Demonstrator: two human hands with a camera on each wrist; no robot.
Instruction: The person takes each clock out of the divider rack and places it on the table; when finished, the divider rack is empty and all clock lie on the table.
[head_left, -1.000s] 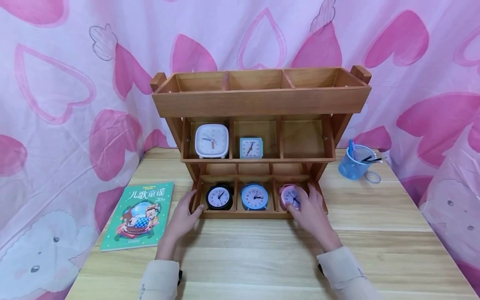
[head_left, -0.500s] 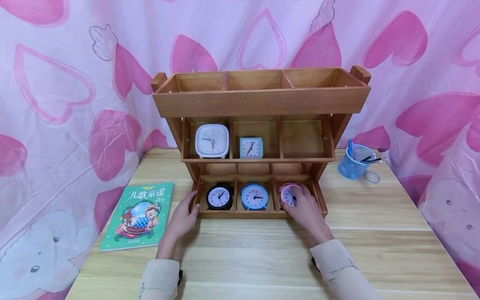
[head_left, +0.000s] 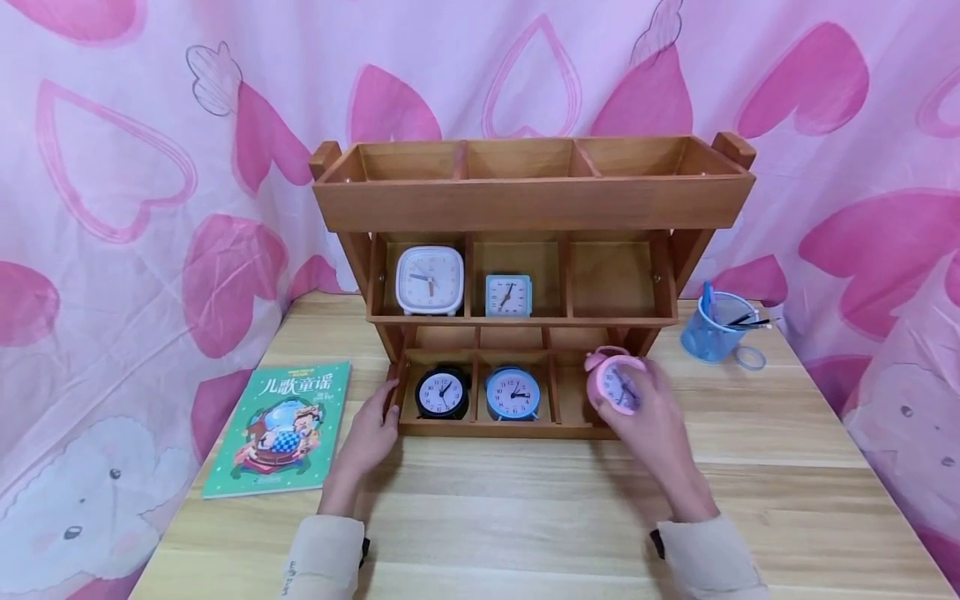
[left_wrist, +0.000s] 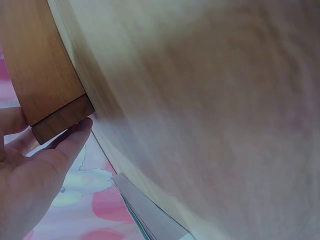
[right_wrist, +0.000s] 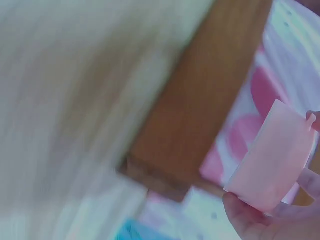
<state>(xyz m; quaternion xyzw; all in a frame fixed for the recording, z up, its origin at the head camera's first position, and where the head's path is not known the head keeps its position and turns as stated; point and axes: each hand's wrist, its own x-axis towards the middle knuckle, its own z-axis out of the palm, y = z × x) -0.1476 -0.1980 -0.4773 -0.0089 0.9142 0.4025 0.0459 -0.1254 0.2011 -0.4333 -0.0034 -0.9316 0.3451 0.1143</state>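
My right hand (head_left: 660, 433) pinches the pink alarm clock (head_left: 617, 385), tilted, in front of the bottom right compartment of the wooden rack (head_left: 525, 204). In the right wrist view, fingers and thumb hold the pink clock (right_wrist: 272, 157) by its edges, beside the rack's corner (right_wrist: 200, 90). At the rack's lower left end, my left hand (head_left: 367, 437) grips the side; the left wrist view shows its fingers around the wooden corner (left_wrist: 62, 117). A black clock (head_left: 442, 394) and a blue clock (head_left: 513, 393) stand in the bottom left and middle compartments.
The middle tier holds a white clock (head_left: 430, 280) at left and a small teal clock (head_left: 508, 295) at centre. A green book (head_left: 281, 429) lies left. A blue mesh pen cup (head_left: 712, 329) and a tape roll (head_left: 750, 357) are at right.
The pink clock has come up and to the right with my right hand, out of its place in the bottom right compartment. My left hand stays at the rack's side.
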